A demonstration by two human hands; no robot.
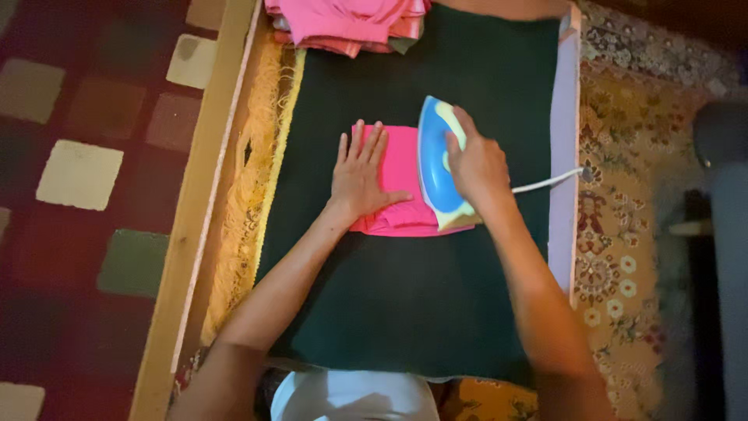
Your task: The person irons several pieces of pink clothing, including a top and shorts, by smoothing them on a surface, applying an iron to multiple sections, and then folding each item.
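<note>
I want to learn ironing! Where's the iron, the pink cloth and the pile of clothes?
iron (433,160): head view, blue top.
pink cloth (401,168): head view, bare middle between the hands.
pile of clothes (343,19): head view, top pink fold.

Both bare forearms reach forward, well apart at the elbows and drawing closer toward the wrists. The left hand (360,175) lies flat, palm down, fingers spread. Just beside it, the right hand (477,165) is curled in a closed grip, knuckles up.

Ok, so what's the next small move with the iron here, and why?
Probably slide the iron, held by the right hand, leftward. It sits on the folded pink cloth's right edge, and the left hand lies flat on the rest.
</note>
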